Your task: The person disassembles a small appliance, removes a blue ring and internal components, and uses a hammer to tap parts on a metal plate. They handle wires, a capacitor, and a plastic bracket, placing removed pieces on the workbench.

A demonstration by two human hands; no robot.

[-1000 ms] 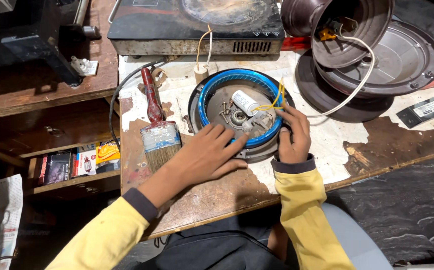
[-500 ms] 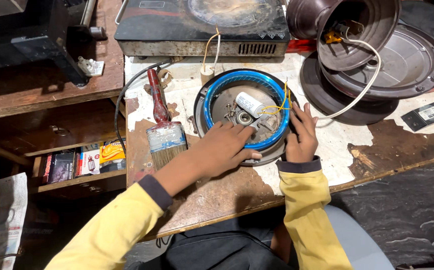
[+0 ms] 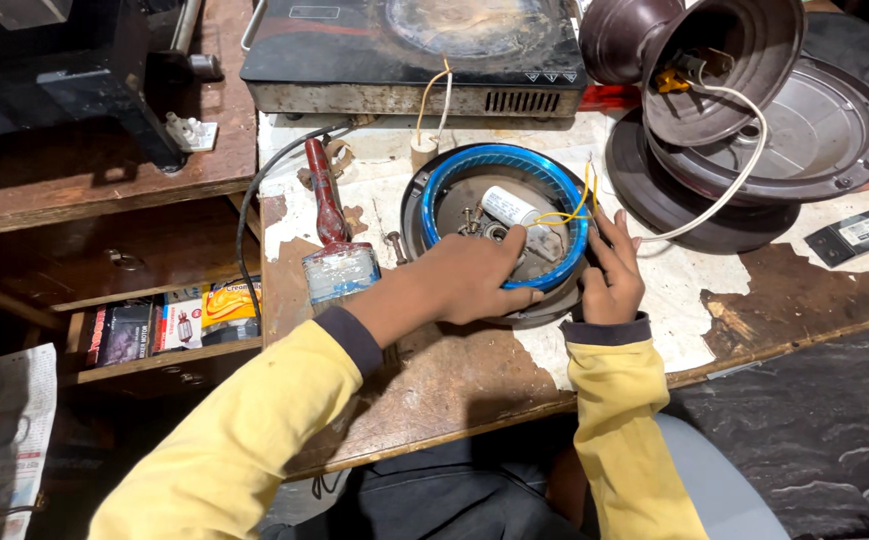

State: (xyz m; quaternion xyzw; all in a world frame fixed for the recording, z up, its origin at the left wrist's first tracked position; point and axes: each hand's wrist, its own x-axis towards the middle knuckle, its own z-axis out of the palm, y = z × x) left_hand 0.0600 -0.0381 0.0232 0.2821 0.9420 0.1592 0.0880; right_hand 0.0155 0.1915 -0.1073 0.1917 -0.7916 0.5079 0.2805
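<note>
A round fan motor housing (image 3: pixel 454 200) with a blue winding ring (image 3: pixel 544 166) lies on the worn wooden bench. Inside it sit a white cylindrical capacitor (image 3: pixel 504 206) with yellow wires (image 3: pixel 579 205) and some loose bolts. My left hand (image 3: pixel 469 280) rests across the near side of the housing, fingers curled over its rim and reaching inside. My right hand (image 3: pixel 614 275) presses against the housing's right edge, fingers spread upward along the ring. Both sleeves are yellow with dark cuffs.
A red-handled paintbrush (image 3: pixel 334 235) lies left of the housing. An induction cooktop (image 3: pixel 414 50) stands at the back. A brown fan canopy (image 3: pixel 694 60) with a white cable and round metal covers (image 3: pixel 804 130) lie at the right. Small boxes (image 3: pixel 169 320) sit on a lower shelf.
The view has shifted slightly. My left hand has slid a little further over the housing rim; my right hand stays at the right edge.
</note>
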